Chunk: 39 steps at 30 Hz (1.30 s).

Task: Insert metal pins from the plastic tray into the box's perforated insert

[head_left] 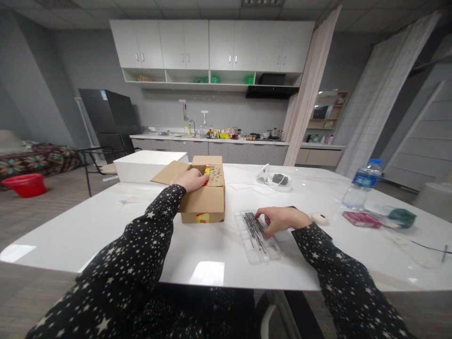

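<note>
**Right hand [284, 219] hung over slim silver metal rods [254, 230] while left hand [192, 180] reached into open brown cardboard box [203, 200]**

Nearest the wearer, a clear plastic compartment tray [251, 257] lay flat on the glossy white bench [219, 247], with the rods heaped slantwise in it. The right hand came in over the tray's right side, thumb and forefinger spread apart in a curve at the rods — whether either touched one, I could not tell. Both sleeves were black with pale stars.

Beyond the tray and to its left stood the box, flaps folded out, a red-and-yellow label low on its front. The left hand lay across its left side; its fingertips were partly hidden, so I could not tell whether they pinched anything. A tan panel dotted with holes [216, 175] showed just beside them.

Out to the right lay a flat crimson packet [360, 219], with a clear plastic bottle with a blue cap [360, 188] upright behind it. Farther back on the bench — left of the cardboard — sat a large plain white box [150, 165]. Past everything, white wall cabinets [208, 44] hung above a grey-fronted kitchen bench [237, 152].
</note>
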Motion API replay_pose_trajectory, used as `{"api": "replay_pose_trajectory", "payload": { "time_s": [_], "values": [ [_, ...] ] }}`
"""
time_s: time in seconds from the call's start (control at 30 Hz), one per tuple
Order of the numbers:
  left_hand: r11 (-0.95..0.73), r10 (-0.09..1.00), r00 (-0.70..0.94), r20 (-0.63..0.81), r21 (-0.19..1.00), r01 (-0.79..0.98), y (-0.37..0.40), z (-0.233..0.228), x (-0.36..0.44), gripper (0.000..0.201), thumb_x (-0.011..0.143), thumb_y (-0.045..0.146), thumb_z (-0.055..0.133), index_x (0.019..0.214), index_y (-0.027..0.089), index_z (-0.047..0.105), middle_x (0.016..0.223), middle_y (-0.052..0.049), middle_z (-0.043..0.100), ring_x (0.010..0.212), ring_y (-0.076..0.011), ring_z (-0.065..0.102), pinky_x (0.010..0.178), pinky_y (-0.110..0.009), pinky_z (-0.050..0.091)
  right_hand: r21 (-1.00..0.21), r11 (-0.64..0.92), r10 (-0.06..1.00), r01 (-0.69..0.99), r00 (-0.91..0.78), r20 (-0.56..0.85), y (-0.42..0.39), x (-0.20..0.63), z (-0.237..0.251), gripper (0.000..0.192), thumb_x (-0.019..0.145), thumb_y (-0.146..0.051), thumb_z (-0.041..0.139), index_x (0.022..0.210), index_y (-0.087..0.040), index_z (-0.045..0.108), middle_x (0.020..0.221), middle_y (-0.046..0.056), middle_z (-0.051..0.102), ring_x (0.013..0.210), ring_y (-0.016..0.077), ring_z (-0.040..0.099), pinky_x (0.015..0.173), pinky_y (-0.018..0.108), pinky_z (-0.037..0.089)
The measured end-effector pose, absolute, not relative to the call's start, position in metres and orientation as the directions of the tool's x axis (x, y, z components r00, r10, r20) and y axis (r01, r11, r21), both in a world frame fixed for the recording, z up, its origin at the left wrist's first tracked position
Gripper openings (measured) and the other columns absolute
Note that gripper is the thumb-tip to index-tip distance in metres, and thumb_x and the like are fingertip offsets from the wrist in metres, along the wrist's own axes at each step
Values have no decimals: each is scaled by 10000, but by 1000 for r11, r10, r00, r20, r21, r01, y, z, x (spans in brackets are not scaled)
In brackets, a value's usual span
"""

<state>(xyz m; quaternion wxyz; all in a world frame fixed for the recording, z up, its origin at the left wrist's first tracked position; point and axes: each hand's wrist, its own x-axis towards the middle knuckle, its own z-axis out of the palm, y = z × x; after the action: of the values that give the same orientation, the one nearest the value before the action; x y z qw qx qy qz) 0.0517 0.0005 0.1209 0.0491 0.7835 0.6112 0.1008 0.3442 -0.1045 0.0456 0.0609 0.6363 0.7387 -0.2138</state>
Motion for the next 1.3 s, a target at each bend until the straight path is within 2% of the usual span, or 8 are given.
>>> {"api": "replay_pose_trajectory", "payload": {
  "time_s": [0.23,0.47,0.7,1.03,1.3],
  "values": [
    [-258,965,240,105,207,944,5,118,52,592,893,648,353,952,225,762,1228,-113,723,1143,-342,657,946,-418,500,-254,96,918,962,-185,-352,-102,347,42,810,597,-438,823,1341,-215,590,1042,66,685,863,258,643,716,338,463],
    [-267,962,248,115,197,943,6,117,51,601,887,656,346,949,230,765,1211,-114,729,1126,-345,664,939,-429,504,-274,149,927,950,-230,-295,-97,353,37,653,643,-399,787,1254,-206,665,992,63,701,839,246,645,706,327,464],
    [-266,963,249,104,205,942,4,119,51,592,886,648,345,946,229,757,1233,-116,718,1139,-348,656,946,-435,495,-270,120,919,955,-210,-333,-99,349,38,870,617,-437,812,1409,-218,525,1007,57,692,853,252,641,712,336,450],
    [-260,964,240,117,203,944,4,119,51,588,877,667,366,943,238,763,1205,-103,737,1115,-342,673,959,-418,498,-334,127,906,934,-246,-345,-100,351,39,789,635,-332,782,1380,-220,546,963,37,705,835,245,650,712,332,457],
    [-270,961,251,119,194,943,6,118,51,582,885,657,357,920,243,765,1201,-96,739,1112,-338,676,934,-412,512,-317,108,910,942,-222,-351,-98,351,36,936,606,-383,816,1458,-203,474,943,38,694,825,248,645,710,336,455]
  ]
}}
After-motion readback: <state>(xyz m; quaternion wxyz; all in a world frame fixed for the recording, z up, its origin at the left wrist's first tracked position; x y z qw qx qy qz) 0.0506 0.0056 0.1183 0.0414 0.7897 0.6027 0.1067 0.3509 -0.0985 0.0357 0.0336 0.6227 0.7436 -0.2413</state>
